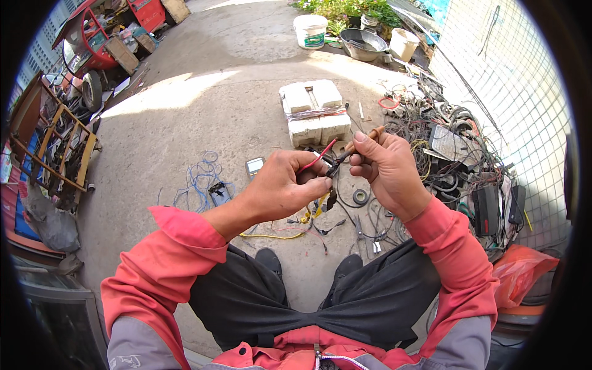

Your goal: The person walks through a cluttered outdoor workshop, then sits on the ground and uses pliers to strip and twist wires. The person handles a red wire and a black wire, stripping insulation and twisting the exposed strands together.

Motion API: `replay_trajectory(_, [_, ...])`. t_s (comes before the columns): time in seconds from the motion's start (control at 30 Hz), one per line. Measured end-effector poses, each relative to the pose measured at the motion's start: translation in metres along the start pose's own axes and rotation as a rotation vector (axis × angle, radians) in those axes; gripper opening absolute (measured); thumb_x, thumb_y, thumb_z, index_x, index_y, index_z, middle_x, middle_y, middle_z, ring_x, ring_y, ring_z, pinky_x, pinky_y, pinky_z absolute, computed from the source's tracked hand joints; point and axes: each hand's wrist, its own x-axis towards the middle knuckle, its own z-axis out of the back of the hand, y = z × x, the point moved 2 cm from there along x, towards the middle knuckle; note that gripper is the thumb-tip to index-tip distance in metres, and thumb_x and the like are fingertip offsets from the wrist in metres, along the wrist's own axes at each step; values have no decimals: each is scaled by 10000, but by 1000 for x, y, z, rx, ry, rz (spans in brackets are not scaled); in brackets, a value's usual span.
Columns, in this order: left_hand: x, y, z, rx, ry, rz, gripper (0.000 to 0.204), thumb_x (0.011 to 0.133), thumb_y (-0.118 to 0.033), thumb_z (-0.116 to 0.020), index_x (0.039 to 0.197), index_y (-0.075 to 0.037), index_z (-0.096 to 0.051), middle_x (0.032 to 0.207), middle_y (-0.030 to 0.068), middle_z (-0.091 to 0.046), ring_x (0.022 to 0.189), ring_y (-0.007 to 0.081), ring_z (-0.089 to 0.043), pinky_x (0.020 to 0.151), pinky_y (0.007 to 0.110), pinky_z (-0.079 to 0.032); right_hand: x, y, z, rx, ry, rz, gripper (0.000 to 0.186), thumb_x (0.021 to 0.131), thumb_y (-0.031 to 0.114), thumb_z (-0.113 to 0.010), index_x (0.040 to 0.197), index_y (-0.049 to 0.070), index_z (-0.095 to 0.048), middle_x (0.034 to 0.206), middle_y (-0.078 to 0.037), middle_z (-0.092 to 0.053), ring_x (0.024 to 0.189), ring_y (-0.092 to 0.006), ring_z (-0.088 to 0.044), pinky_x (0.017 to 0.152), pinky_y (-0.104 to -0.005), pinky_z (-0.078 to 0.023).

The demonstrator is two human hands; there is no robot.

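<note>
My left hand (293,185) is closed around a bundle of dark wire (333,171), with a red lead (322,152) rising from it and dark and yellow pieces hanging beneath. My right hand (388,166) pinches the dark wire and a brown stick-like piece (373,134), perhaps a tool handle, just above and right of my left. Below lie a black tape roll (361,197), a pair of scissors or pliers (359,228) and loose yellow wire (271,236). A small grey device (254,165) and a blue wire tangle (200,176) with a metal-cased item (219,194) lie left.
A white foam block (314,126) sits ahead. A big cable heap (450,142) fills the right side beside a red bag (518,280) and a mesh wall (493,55). Wooden scrap (68,148) stands left. Buckets (308,34) and a basin (364,49) stand behind.
</note>
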Motion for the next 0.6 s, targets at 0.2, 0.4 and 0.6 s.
replay_trajectory(0.2, [3, -4, -2, 33, -19, -44, 272, 837, -174, -725, 1006, 11, -619, 661, -94, -369, 588, 14, -332, 508, 214, -261, -1, -2, -1, 12, -10, -12, 140, 945, 166, -603, 919, 29, -585, 836, -51, -645, 691, -88, -630, 588, -218, -562])
replay_trajectory(0.4, [6, 1, -3, -25, -39, -49, 334, 836, -229, -760, 1028, 8, -625, 666, -91, -385, 599, 14, -341, 513, 209, -274, -1, -6, -1, 65, 38, -44, 173, 942, 176, -610, 974, 12, -563, 863, -58, -646, 703, -91, -636, 592, -216, -571])
replay_trajectory(0.6, [6, 2, -3, -93, -52, -65, 229, 858, -188, -737, 948, 6, -653, 684, -69, -505, 615, 15, -406, 525, 200, -322, 1, -7, -1, 88, -2, -84, 158, 937, 165, -607, 992, 24, -559, 851, -55, -631, 694, -104, -635, 576, -221, -564])
